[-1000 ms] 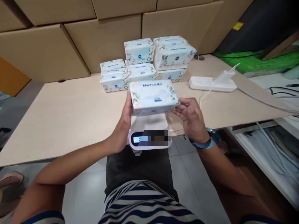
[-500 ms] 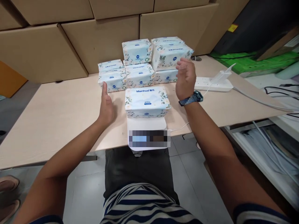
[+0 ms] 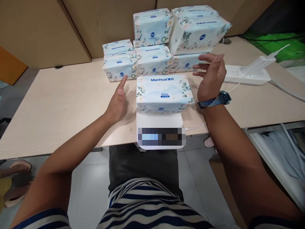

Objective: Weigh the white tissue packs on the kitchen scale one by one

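Step in hand: a pale blue, floral, plastic-wrapped tissue pack [image 3: 164, 93] lies flat on the white flat electronic scale [image 3: 159, 121]. No hand is on it, so it looks set down for a reading.
Left hand [image 3: 118, 103]: just left of the scale, palm turned to the pack. It is flat and empty, with a narrow gap between it and the wrapper.
Right hand [image 3: 211, 76]: raised right of the scale and a little beyond it, fingers loosely spread. It holds nothing and is clear of the pack.
Beyond the scale: stacked matching tissue packs [image 3: 154, 47] on the pale wooden table [image 3: 59, 101].
Far right of the scale: a white power strip [image 3: 247, 74].
Next move calls for: by my judgement, lifting the soft pack would take both palms closing on its short ends.
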### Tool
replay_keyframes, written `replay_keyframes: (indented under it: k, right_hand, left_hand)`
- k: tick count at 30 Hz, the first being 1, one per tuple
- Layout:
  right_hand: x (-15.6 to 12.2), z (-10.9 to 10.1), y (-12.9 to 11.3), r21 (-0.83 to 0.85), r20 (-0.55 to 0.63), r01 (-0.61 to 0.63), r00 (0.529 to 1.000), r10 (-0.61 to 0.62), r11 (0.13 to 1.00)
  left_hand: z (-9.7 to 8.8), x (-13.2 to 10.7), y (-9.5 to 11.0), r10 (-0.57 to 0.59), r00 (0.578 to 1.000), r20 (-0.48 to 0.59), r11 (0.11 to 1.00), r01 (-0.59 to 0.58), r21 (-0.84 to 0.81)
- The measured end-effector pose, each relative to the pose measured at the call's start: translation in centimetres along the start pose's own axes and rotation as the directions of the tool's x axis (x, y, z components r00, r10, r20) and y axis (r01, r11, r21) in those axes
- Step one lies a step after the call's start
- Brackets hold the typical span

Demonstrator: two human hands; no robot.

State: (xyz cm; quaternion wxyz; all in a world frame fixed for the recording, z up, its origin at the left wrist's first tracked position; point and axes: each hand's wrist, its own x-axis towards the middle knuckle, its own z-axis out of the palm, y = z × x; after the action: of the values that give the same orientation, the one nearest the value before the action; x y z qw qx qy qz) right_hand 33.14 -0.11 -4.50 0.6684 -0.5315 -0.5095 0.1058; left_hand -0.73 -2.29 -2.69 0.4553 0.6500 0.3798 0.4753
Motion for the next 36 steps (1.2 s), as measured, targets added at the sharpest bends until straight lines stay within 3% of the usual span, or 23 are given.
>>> replay_keyframes:
  k: [10,16,36]
  right_hand:
    - [0.9,-0.2,0.7,0.091,-0.02,-0.12,0.992,0.122,0.989]
    - [1.4,-0.2,1.0,0.261,-0.047,-0.205,0.973,0.224,0.943]
    - [0.4,0.8,-1.6,0.36,0.018,-0.24,0.968,0.251,0.902]
  left_hand:
    - [-0.1,0.2,-0.7,0.016,0.998,-0.055,1.0,-0.017,-0.008]
    - [-0.3,-0.1,-0.5,0.057,0.998,-0.005,0.984,-0.055,0.172]
    - [-0.7,-1.2,0.0,0.048,0.997,-0.053,0.974,-0.035,0.225]
